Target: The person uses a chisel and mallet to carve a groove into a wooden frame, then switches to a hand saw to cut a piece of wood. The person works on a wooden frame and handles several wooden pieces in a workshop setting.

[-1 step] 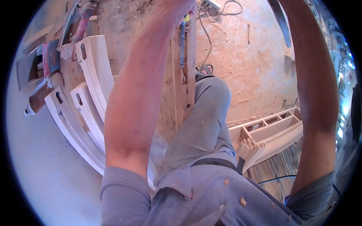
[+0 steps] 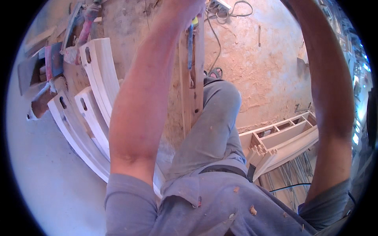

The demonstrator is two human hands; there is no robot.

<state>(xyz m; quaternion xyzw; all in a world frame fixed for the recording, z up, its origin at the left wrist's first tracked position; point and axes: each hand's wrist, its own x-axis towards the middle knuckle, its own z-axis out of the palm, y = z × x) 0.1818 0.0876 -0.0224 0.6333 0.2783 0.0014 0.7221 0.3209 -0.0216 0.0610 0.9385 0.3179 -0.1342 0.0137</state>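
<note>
The worn floor (image 2: 267, 94) around you

Ahead of you it carries a power strip (image 2: 220, 4) and looping cable (image 2: 219, 45); to your left, curved wooden pieces (image 2: 104, 67) with slots; to your right, a compartmented wooden frame (image 2: 289, 147) beside thin metal rods (image 2: 290, 175)

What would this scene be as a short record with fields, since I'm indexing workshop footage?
Left hand: partly cut off by the top edge, closed around the yellow-ended chisel-like tool
Right hand: out of frame; right forearm visible
Under the blade: slotted wooden beam
Left side: curved pale wooden pieces with slots
Right side: wooden frame with compartments
</note>
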